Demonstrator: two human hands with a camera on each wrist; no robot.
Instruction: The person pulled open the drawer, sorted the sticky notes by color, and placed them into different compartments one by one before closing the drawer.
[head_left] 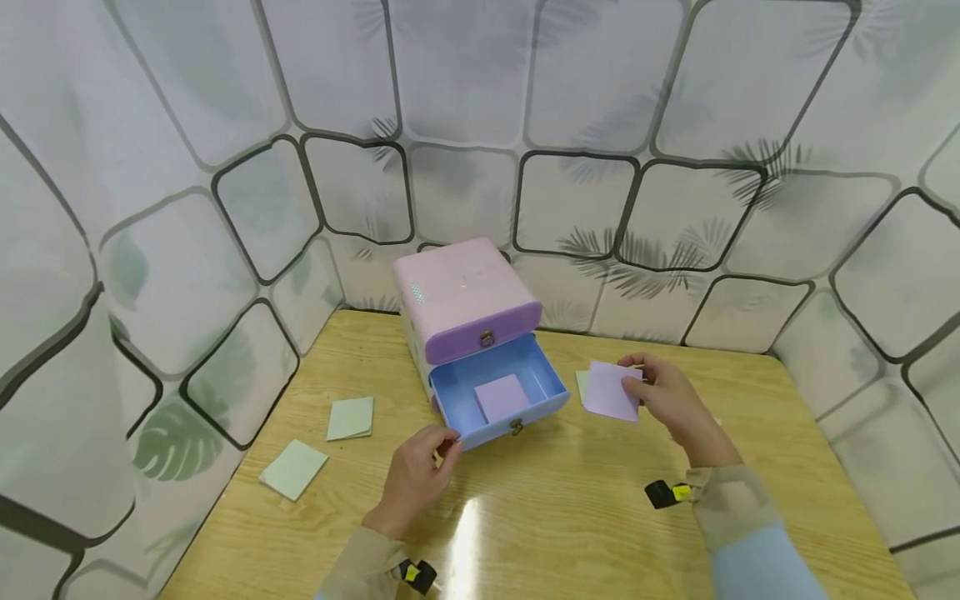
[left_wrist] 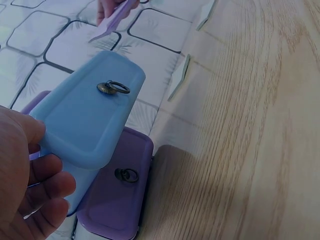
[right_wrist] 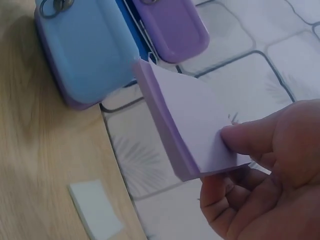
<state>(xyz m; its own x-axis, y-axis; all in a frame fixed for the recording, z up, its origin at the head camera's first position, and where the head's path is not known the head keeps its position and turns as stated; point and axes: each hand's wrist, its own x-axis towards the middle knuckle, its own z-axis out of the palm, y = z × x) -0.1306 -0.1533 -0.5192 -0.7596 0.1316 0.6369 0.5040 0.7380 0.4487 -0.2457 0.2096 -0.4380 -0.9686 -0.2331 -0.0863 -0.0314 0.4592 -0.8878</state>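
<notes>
A small chest of drawers with a pink top (head_left: pixel 465 287) has its blue drawer (head_left: pixel 551 392) pulled out. Inside that drawer lies a purple sticky note pad (head_left: pixel 502 398). My left hand (head_left: pixel 415 471) grips the drawer's front left corner between thumb and fingers; the left wrist view shows the blue drawer front (left_wrist: pixel 95 110) with its ring pull (left_wrist: pixel 114 88). To the right of the drawer, my right hand (head_left: pixel 666 398) pinches a second purple sticky note pad (right_wrist: pixel 187 120) by its edge, thumb on top and fingers beneath. It is held in the air.
Two pale green note pads, a nearer one (head_left: pixel 294 470) and a farther one (head_left: pixel 350 418), lie on the table (head_left: pixel 570 517) left of the chest. Another green pad (right_wrist: pixel 97 207) lies under the right hand's pad. Patterned fabric (head_left: pixel 465 192) rises behind the table.
</notes>
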